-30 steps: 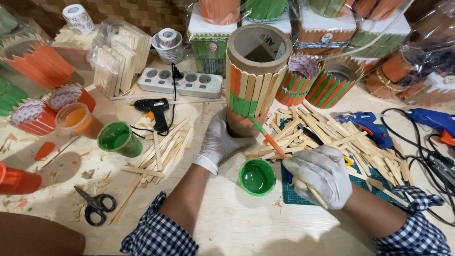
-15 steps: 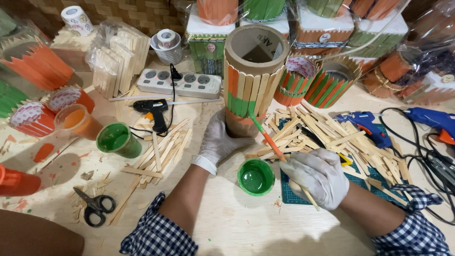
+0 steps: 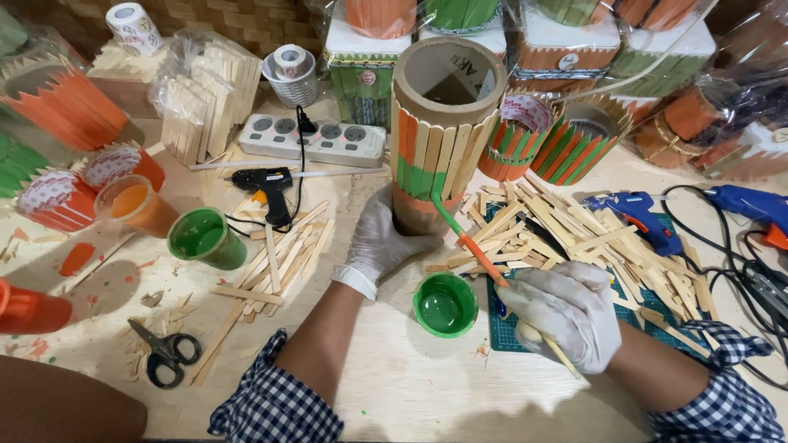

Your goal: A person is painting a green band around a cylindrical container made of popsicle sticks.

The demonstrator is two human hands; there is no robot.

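Brush (image 3: 464, 238) tip raised onto stick-clad cardboard tube (image 3: 439, 131), gloved right hand (image 3: 566, 316) gripping
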